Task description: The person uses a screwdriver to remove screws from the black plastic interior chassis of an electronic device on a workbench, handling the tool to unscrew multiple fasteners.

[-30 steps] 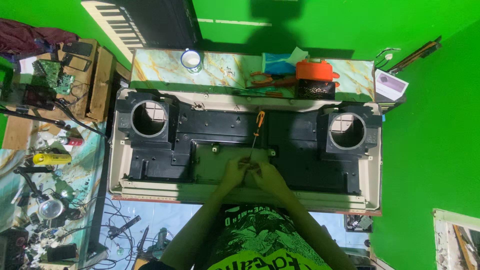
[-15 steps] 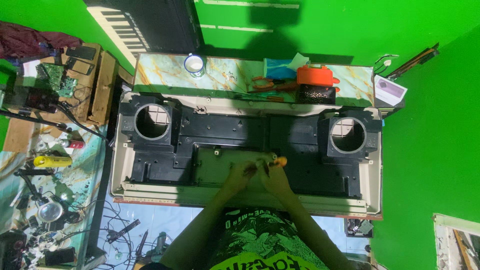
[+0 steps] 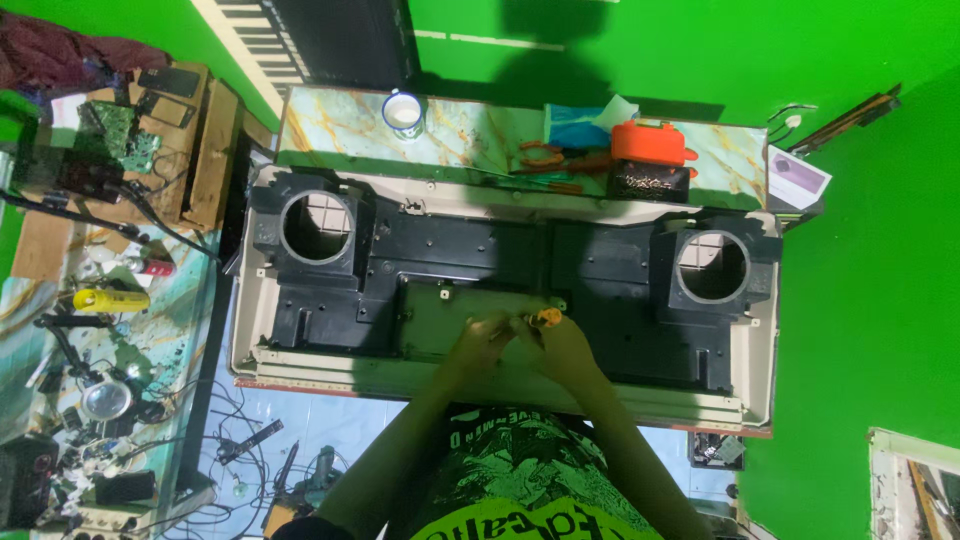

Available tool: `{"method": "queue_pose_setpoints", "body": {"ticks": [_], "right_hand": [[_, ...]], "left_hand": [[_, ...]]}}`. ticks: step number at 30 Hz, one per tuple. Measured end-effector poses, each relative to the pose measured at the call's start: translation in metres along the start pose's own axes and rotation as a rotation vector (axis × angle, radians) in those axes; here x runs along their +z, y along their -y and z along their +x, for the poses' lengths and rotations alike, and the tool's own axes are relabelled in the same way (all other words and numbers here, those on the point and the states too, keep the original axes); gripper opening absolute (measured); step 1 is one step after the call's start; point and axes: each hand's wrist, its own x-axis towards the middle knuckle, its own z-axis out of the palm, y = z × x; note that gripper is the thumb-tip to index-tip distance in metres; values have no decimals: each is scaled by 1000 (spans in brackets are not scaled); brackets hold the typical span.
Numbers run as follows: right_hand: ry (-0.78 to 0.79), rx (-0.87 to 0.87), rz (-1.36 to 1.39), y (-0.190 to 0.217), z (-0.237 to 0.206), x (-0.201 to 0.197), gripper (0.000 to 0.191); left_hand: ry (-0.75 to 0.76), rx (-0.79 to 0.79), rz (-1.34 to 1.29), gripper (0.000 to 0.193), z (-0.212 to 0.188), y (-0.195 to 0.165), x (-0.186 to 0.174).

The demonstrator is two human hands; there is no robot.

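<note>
- Right hand (image 3: 565, 345): closed around an orange-handled screwdriver (image 3: 546, 317), tip hidden, over the green panel (image 3: 450, 320) at the middle of the black housing (image 3: 500, 265).
- Left hand (image 3: 482, 338): fingers curled just beside the tool; whether it pinches anything, I cannot tell.
- Housing: lies flat on the bench (image 3: 330, 130), round openings at both ends.
- Risk, as judged: the tip may slip off a small fastener, since both hands crowd one spot and mask it.
</note>
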Motion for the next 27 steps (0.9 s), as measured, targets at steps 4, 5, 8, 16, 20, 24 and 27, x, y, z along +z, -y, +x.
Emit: {"method": "queue_pose_setpoints", "body": {"ticks": [4,5,8,16,20,24,27], "right_hand": [[29,80,230,25,-4,-9,28],[21,49,223,29,-3,-9,28],[37,24,149,36,1,-6,29],[59,24,54,43,11,10,27],[-73,-107,137,48,13,19,25],[63,111,-18,51,20,21,29],[5,111,49,57,17,18,28]], "left_hand": [[-28,-52,97,30,-6,11,-4],[-39,-26,146,32,-7,13,-5],[-70,38,195,33,-9,17,-11],[-11,47,185,40,-15,21,-34],[22,-3,212,37,-19,18,-46],[21,67,152,29,-12,9,-62],[-38,156,112,23,-14,-2,-72]]}}
